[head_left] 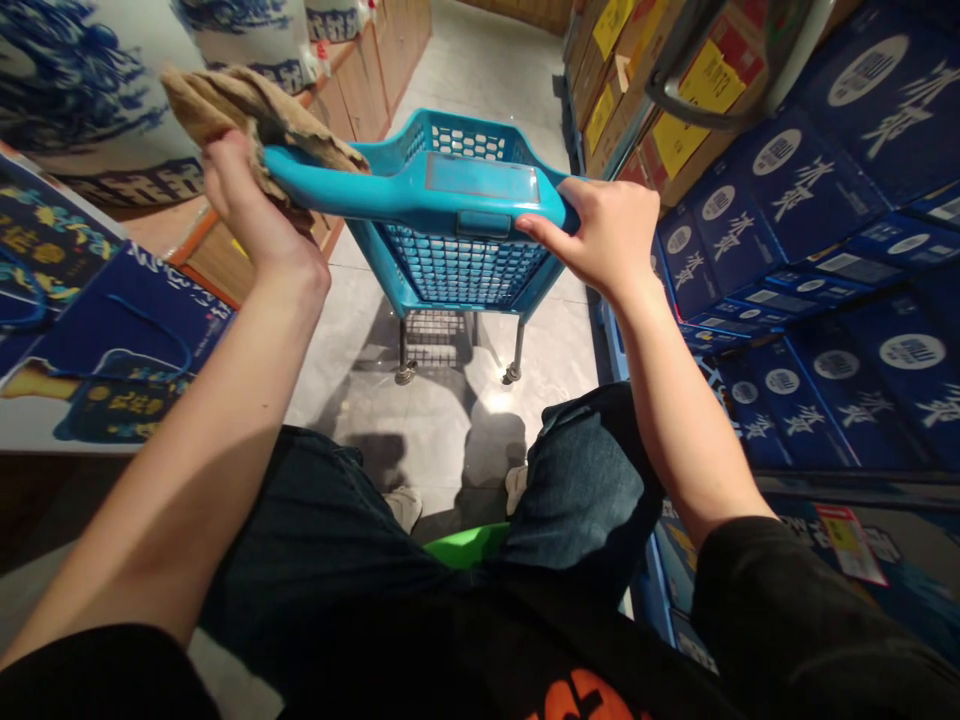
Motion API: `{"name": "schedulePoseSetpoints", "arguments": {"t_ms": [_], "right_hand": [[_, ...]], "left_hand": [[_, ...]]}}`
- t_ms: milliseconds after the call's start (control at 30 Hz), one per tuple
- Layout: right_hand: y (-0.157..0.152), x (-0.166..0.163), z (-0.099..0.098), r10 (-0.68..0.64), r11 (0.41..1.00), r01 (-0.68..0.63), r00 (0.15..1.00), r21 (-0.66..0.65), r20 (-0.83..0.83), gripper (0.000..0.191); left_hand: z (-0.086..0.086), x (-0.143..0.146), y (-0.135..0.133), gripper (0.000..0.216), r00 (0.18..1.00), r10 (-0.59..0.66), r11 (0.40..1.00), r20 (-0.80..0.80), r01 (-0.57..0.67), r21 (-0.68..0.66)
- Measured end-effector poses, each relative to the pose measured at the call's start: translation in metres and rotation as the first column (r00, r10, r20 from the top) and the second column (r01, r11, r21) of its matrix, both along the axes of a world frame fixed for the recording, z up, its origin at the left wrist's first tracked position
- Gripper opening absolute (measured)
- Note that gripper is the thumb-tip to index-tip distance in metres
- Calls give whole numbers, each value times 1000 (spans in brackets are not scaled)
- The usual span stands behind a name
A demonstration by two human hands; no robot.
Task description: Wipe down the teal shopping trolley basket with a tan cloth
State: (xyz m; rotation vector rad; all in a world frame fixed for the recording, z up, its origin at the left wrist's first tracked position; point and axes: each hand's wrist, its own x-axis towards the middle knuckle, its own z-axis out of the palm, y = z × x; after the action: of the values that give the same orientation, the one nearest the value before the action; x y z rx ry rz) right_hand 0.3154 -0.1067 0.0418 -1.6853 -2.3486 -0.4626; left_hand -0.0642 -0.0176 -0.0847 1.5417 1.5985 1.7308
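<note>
A blue plastic shopping cart (pixel 465 260) stands on the floor in front of me, its mesh basket facing away. My right hand (pixel 604 235) is closed around the right end of the cart's handle (pixel 352 195), thumb lying along the near side. At the left end of the handle, my left hand (pixel 236 190) grips a crumpled brown cloth (pixel 277 115). The cloth drapes over the handle's left end and partly hides it. Some of the left fingers are hidden behind the cloth.
Stacked blue cartons (pixel 780 170) line the right side, with brown boxes (pixel 607 110) beyond. Large blue-and-white jars (pixel 90 80) stand at the left above wooden cabinets (pixel 367 75). A display board (pixel 97 330) is near my left arm. Beneath me shows a green seat (pixel 469 545). Grey floor (pixel 480 50) runs ahead.
</note>
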Motion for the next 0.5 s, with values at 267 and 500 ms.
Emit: {"name": "schedulePoseSetpoints", "arguments": {"t_ms": [267, 500], "right_hand": [[5, 0, 1, -7, 1000, 7, 1000, -12, 1, 83], [5, 1, -2, 51, 998, -50, 998, 43, -24, 91]], "left_hand": [[48, 67, -99, 48, 821, 206, 940, -533, -14, 341], [72, 108, -122, 63, 734, -166, 983, -658, 180, -48]]}}
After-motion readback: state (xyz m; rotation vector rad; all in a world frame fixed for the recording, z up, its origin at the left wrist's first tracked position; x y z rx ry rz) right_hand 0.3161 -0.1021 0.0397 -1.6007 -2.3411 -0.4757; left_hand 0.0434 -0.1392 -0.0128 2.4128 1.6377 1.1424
